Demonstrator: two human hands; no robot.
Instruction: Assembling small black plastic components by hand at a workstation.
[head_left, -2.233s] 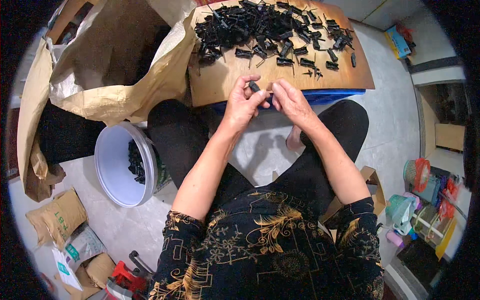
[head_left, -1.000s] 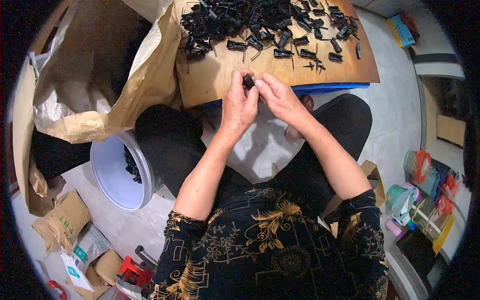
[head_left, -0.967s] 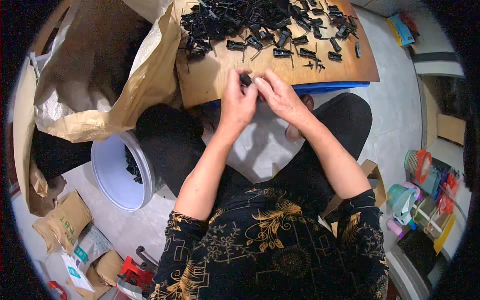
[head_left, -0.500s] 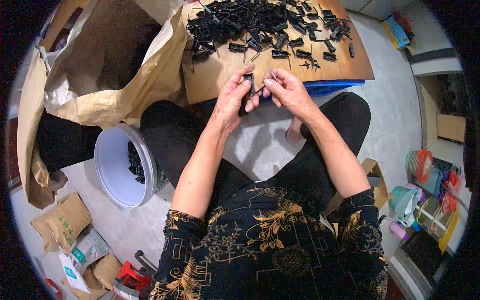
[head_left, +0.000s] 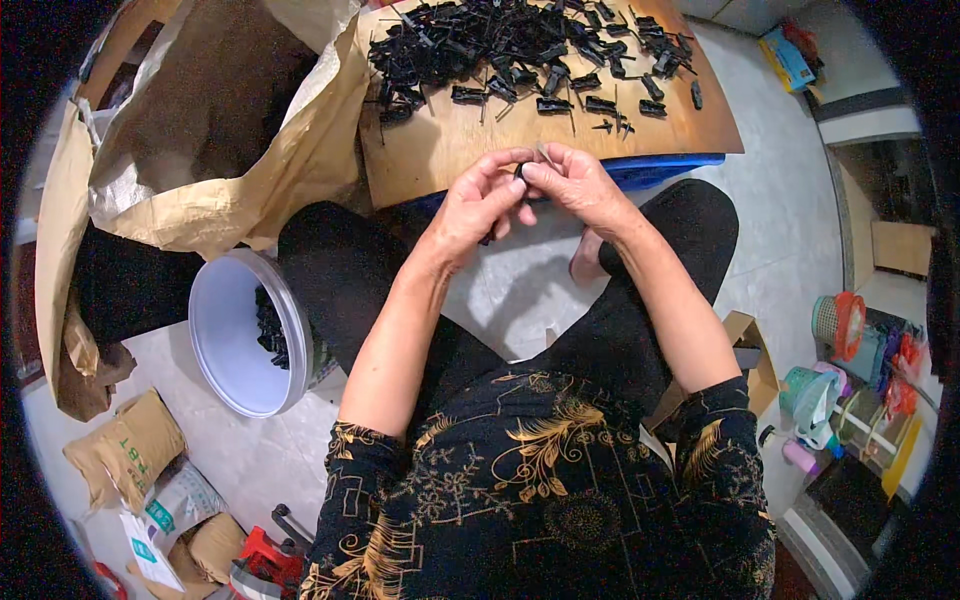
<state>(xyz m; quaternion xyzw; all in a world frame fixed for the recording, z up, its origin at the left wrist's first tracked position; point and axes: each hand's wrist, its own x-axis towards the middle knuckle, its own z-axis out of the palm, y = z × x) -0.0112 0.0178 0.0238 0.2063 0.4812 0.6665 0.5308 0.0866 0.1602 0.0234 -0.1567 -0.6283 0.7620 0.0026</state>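
My left hand [head_left: 482,203] and my right hand [head_left: 576,187] meet just in front of a wooden board [head_left: 440,155], fingertips pinched together on one small black plastic part [head_left: 520,172]. Both hands grip it; most of the part is hidden by the fingers. Farther back on the board lies a heap of several similar black plastic parts [head_left: 500,45], some with thin pins sticking out. My legs in black trousers spread out below the hands.
A white bucket [head_left: 235,345] holding several black parts stands at my left knee. A big brown paper sack [head_left: 200,140] gapes open at the left. Small sacks and a red tool lie lower left. Coloured baskets and a cardboard box sit at the right.
Both hands stay together on the small black part, with fingers shifting around it. The view has swung slightly, and the hands sit a little nearer the board's edge.
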